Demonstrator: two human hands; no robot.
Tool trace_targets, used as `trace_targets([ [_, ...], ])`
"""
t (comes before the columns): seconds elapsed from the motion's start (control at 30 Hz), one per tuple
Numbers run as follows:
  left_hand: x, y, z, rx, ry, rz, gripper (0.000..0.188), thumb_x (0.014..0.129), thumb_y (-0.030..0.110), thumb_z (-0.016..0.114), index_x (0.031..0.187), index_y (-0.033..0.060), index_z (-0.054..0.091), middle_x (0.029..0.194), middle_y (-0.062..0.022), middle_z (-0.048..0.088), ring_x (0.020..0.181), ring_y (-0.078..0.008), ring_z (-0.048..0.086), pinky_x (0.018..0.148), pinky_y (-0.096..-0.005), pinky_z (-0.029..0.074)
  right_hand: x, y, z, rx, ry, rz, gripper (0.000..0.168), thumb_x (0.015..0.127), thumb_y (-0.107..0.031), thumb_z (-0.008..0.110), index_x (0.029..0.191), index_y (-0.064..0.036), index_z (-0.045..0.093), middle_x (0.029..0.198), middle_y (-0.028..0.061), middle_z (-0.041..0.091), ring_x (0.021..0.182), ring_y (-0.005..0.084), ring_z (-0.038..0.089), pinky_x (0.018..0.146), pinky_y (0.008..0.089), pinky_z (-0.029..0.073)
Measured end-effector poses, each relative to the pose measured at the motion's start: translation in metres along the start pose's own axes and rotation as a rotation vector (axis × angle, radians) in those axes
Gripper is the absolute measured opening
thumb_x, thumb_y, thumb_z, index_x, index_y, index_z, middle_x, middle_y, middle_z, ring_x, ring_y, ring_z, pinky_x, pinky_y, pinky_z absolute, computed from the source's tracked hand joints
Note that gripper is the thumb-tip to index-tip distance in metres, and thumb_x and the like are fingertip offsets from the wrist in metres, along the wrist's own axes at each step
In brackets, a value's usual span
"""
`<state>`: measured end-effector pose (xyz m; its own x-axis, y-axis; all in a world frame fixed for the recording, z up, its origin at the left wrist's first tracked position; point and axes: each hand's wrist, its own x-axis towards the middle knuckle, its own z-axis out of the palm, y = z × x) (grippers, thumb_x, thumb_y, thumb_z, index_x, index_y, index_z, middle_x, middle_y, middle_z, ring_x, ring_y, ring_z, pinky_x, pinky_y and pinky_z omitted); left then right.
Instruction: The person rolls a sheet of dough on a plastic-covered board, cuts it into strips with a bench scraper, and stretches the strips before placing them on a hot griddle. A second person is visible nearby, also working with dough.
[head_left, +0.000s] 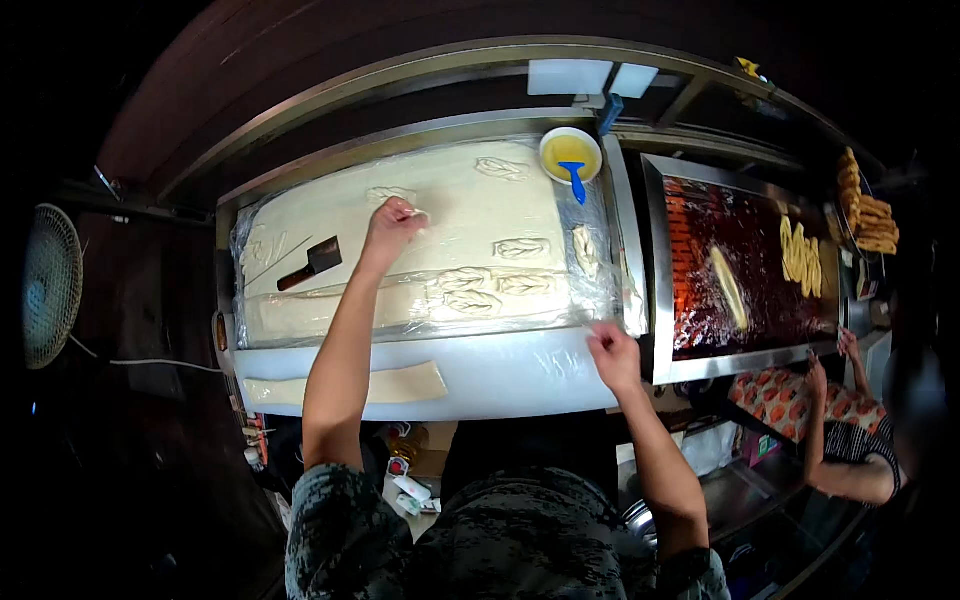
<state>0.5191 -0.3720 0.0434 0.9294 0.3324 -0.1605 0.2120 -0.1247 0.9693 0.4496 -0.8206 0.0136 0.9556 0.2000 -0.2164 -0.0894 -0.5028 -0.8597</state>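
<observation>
A large sheet of pale dough (465, 202) lies under clear plastic film (592, 300) on the worktable. My left hand (393, 229) is over the middle of it, fingers curled together, beside a twisted dough piece (386, 193). Whether film is pinched in those fingers is hard to tell. Blurred, my right hand (616, 356) is at the front right, its fingers bent at the film's edge; its grip is unclear. Several more twisted dough pieces (525, 285) rest on the right part of the sheet. A dough scraper with a dark blade (324, 255) lies at the left.
A bowl of yellow liquid (551, 152) with a blue brush (574, 176) stands at the back right corner. A flat dough strip (345, 384) lies on the white front board (510, 375). Rightward, a co-worker's hands (817, 371) are at a fryer (660, 262) of dark oil with frying dough sticks (801, 259).
</observation>
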Motion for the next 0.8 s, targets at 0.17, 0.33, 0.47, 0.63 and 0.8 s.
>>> trace_targets([
  [0.17, -0.105, 0.091, 0.060, -0.299, -0.203, -0.145, 0.015, 0.087, 0.004, 0.064, 0.099, 0.0099, 0.055, 0.078, -0.0046, 0.065, 0.055, -0.0058, 0.045, 0.049, -0.0214, 0.034, 0.036, -0.112, 0.053, 0.919, -0.221, 0.392, 0.048, 0.084, -0.014, 0.072, 0.126, -0.002, 0.054, 0.098, 0.0066, 0.061, 0.092, 0.0186, 0.061, 0.084, 0.0333, 0.052],
  [0.33, -0.166, 0.065, 0.102, -0.604, -0.221, -0.326, 0.018, 0.089, 0.004, 0.062, 0.104, 0.0094, 0.054, 0.077, -0.0031, 0.062, 0.056, -0.0058, 0.044, 0.049, -0.0210, 0.032, 0.008, -0.095, 0.035, 1.075, -0.622, 0.470, 0.036, 0.088, -0.009, 0.066, 0.122, -0.003, 0.057, 0.112, 0.0106, 0.065, 0.101, 0.0204, 0.064, 0.085, 0.0354, 0.053],
  [0.47, -0.195, 0.044, 0.135, -0.606, -0.323, -0.315, 0.019, 0.087, 0.001, 0.064, 0.099, 0.0095, 0.052, 0.068, 0.0026, 0.049, 0.055, -0.0059, 0.041, 0.049, -0.0216, 0.031, -0.010, -0.068, 0.014, 1.089, -0.465, 0.389, 0.028, 0.085, -0.004, 0.065, 0.113, -0.002, 0.063, 0.105, 0.0086, 0.067, 0.091, 0.0163, 0.065, 0.080, 0.0297, 0.052],
  [0.63, -0.202, 0.040, 0.171, -0.496, -0.324, -0.298, 0.020, 0.083, -0.002, 0.063, 0.093, 0.0093, 0.049, 0.071, -0.0001, 0.055, 0.054, -0.0064, 0.040, 0.048, -0.0221, 0.031, -0.015, -0.043, 0.004, 0.866, -0.042, 0.266, 0.023, 0.083, 0.002, 0.063, 0.106, -0.001, 0.065, 0.089, 0.0029, 0.066, 0.076, 0.0084, 0.058, 0.071, 0.0236, 0.048],
  [0.8, -0.201, 0.038, 0.184, -0.530, -0.223, -0.351, 0.017, 0.083, -0.002, 0.059, 0.091, 0.0097, 0.049, 0.075, -0.0057, 0.062, 0.053, -0.0079, 0.046, 0.048, -0.0225, 0.037, -0.020, -0.014, -0.019, 0.863, 0.456, 0.286, 0.030, 0.083, 0.003, 0.058, 0.112, -0.002, 0.061, 0.082, 0.0008, 0.059, 0.067, 0.0087, 0.054, 0.063, 0.0237, 0.048],
])
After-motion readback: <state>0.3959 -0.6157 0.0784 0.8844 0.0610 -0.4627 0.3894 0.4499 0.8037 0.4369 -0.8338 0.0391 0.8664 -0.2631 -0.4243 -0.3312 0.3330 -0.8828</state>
